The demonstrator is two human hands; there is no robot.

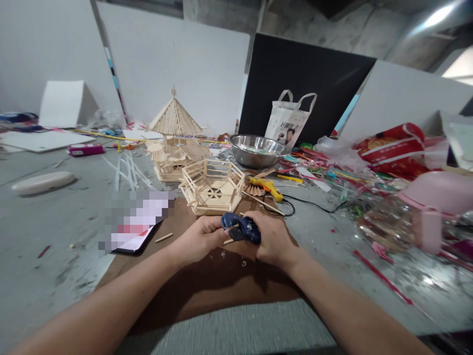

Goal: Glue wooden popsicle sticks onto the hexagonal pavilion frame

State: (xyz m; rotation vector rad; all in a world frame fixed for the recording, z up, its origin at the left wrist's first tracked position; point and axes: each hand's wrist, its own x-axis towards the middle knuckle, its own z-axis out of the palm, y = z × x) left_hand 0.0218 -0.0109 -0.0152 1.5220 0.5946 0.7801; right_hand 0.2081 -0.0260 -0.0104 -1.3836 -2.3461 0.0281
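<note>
White panels [173,64] and a black board [295,74] stand behind the littered grey surface [83,209]. Above its brown sheet [221,286], the right hand [272,238] grips a curved, dark-blue tool [242,228]; the left hand [195,240] meets its other end, its own hold unclear.

likely phone [138,235] front-left of stick frame [223,195] | pavilion model [173,118] behind-left | glue gun [268,188] right | bag [283,123] behind bowl [256,157]

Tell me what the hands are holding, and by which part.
The right hand holds a dark blue tool by its right end. The left hand is at the other end; whether it grips the tool too cannot be told.
</note>
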